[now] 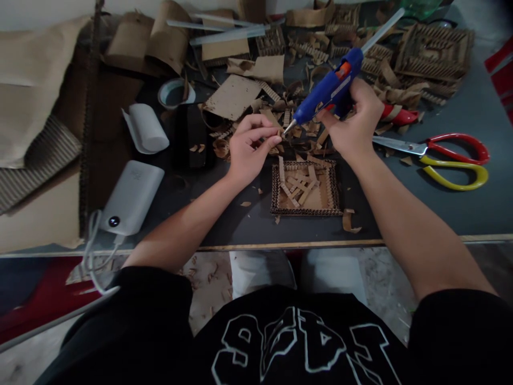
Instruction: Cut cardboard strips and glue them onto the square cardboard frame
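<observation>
My right hand is wrapped round a blue hot glue gun, with a clear glue stick poking out of its back. The metal nozzle points down and left, right at the fingertips of my left hand. Those fingers pinch a small piece of cardboard, mostly hidden by the thumb and fingertips. Just below, near the table's front edge, lies a square cardboard tray with corrugated walls. Several thin cardboard strips lie crossed inside it.
Scissors with red and yellow handles lie at right. A white power bank with a cable and a curled white paper are at left. Cardboard scraps, a tape roll and spare glue sticks crowd the back. Large cardboard sheets stand far left.
</observation>
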`<action>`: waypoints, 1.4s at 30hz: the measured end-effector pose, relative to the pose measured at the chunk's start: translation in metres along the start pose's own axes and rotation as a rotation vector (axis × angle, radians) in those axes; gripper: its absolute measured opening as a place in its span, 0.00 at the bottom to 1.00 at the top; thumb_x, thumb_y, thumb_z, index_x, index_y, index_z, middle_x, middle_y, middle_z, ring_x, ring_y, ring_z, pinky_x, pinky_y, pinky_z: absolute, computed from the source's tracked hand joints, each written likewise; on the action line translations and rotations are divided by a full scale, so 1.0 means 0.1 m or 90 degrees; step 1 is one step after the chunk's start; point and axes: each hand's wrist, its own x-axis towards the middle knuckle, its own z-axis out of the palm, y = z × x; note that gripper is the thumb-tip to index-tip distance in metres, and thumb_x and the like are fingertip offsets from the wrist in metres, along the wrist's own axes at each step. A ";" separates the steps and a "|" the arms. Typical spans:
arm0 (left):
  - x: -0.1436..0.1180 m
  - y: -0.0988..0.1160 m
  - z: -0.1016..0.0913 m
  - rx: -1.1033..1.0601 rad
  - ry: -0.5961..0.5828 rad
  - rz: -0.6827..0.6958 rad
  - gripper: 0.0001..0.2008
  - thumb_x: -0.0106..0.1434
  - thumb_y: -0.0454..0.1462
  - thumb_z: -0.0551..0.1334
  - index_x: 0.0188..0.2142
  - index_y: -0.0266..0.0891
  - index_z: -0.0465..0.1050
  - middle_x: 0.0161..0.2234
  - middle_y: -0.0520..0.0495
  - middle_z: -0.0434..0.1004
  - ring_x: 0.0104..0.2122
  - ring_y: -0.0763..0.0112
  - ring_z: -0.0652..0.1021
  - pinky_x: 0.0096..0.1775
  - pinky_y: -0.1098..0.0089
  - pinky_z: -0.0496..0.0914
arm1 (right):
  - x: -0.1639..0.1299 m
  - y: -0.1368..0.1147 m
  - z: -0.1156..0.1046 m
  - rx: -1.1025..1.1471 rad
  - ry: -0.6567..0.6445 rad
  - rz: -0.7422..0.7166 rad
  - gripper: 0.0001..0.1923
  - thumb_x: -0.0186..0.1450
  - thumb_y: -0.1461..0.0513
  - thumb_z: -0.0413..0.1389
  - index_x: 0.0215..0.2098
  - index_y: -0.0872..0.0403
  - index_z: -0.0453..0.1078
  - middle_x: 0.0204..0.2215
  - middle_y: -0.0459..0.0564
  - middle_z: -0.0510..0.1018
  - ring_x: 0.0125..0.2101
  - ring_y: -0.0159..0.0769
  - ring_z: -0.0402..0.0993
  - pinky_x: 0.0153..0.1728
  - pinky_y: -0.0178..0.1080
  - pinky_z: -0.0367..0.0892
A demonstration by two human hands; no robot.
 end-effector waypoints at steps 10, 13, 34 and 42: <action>0.00 -0.03 0.00 0.000 -0.009 -0.007 0.22 0.61 0.58 0.67 0.37 0.44 0.84 0.40 0.46 0.80 0.39 0.69 0.80 0.39 0.68 0.76 | 0.00 -0.03 0.00 0.004 -0.028 0.009 0.19 0.55 0.57 0.70 0.40 0.45 0.69 0.42 0.53 0.80 0.45 0.53 0.76 0.49 0.56 0.71; 0.00 -0.05 -0.01 0.002 -0.014 0.004 0.22 0.62 0.58 0.67 0.38 0.43 0.84 0.40 0.46 0.80 0.39 0.69 0.80 0.41 0.67 0.76 | 0.00 -0.05 -0.01 0.003 -0.033 0.025 0.18 0.55 0.56 0.70 0.38 0.45 0.69 0.42 0.53 0.80 0.46 0.53 0.75 0.49 0.56 0.71; -0.02 -0.01 0.00 0.022 -0.014 0.025 0.20 0.64 0.56 0.66 0.40 0.44 0.84 0.41 0.44 0.80 0.40 0.68 0.81 0.35 0.69 0.76 | 0.00 0.07 0.01 -0.021 -0.082 0.021 0.20 0.60 0.44 0.65 0.43 0.43 0.67 0.42 0.53 0.80 0.48 0.55 0.72 0.49 0.55 0.68; -0.02 -0.03 -0.01 0.028 -0.027 0.033 0.21 0.65 0.56 0.66 0.40 0.43 0.84 0.41 0.45 0.80 0.39 0.68 0.81 0.39 0.67 0.77 | 0.01 0.04 0.00 -0.021 -0.079 0.025 0.19 0.59 0.44 0.65 0.40 0.42 0.67 0.40 0.52 0.80 0.47 0.55 0.72 0.47 0.56 0.69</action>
